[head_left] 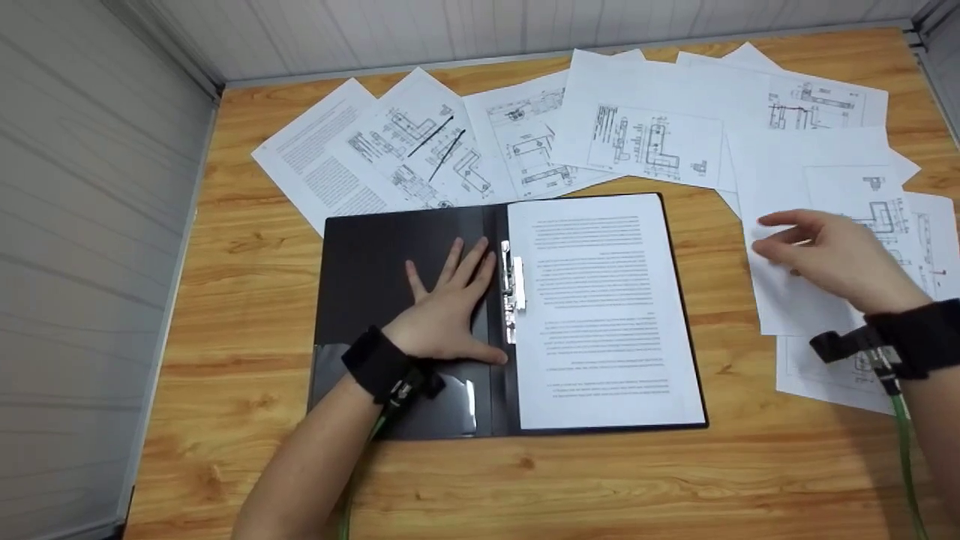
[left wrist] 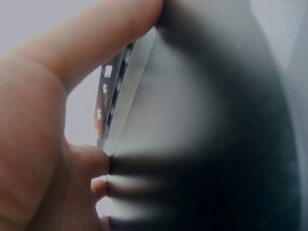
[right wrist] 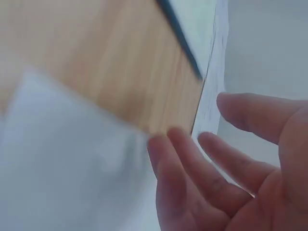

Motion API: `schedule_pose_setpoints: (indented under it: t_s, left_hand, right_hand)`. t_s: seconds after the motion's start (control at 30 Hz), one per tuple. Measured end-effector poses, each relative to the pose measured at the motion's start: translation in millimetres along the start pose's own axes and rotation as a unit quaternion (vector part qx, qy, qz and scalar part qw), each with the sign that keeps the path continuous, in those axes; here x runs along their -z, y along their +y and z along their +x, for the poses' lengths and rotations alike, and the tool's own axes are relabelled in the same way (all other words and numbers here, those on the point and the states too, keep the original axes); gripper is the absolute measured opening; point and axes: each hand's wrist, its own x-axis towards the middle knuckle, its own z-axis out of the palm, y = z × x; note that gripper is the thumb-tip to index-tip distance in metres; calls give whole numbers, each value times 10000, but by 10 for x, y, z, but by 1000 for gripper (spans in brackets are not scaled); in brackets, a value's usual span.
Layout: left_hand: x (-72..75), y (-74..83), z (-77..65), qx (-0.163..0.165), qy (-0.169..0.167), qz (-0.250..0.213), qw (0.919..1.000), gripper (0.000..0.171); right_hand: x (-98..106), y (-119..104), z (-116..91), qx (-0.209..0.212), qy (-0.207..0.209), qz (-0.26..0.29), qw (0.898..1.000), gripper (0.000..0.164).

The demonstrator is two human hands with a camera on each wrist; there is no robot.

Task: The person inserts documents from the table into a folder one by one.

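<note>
A black folder (head_left: 397,240) lies spread on the wooden table, a metal clip (head_left: 512,292) along its spine. White printed pages (head_left: 592,315) cover its right half, their text upside down. My left hand (head_left: 446,319) rests on the left cover with fingers spread, thumb by the spine; the left wrist view shows the thumb and fingertips against the dark cover (left wrist: 192,120). Over the loose sheets at the right, my right hand (head_left: 832,255) hovers with bent, parted fingers and nothing between them. In the right wrist view its fingers (right wrist: 231,159) overlap the edge of a white sheet (right wrist: 77,163).
Loose sheets with technical drawings (head_left: 420,142) fan out behind the folder and down the right side, overlapping each other. A text page (head_left: 322,142) lies at the far left of the fan. Grey panels (head_left: 450,34) border the table at the back and left. Green cables (head_left: 904,450) trail from both wrists.
</note>
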Motion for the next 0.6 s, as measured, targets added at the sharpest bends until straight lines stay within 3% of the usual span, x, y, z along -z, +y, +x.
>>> schedule_pose_setpoints:
  t_s: [0.2, 0.37, 0.47, 0.6]
  left_hand:
    - [-27, -11, 11, -32, -10, -24, 10000, 141]
    - [-31, -21, 2, -12, -2, 27, 10000, 141]
    - [-26, -19, 2, 0, 0, 33, 10000, 141]
    - [-10, -8, 4, -15, 0, -4, 10000, 141]
  right_hand:
    - [343, 608, 211, -1095, 772, -156, 9909, 97]
    - [476, 1059, 337, -1735, 983, 97, 9799, 118]
    - [480, 1132, 363, -1848, 1060, 220, 9768, 122]
    - [477, 1038, 328, -1976, 1095, 411, 9733, 115]
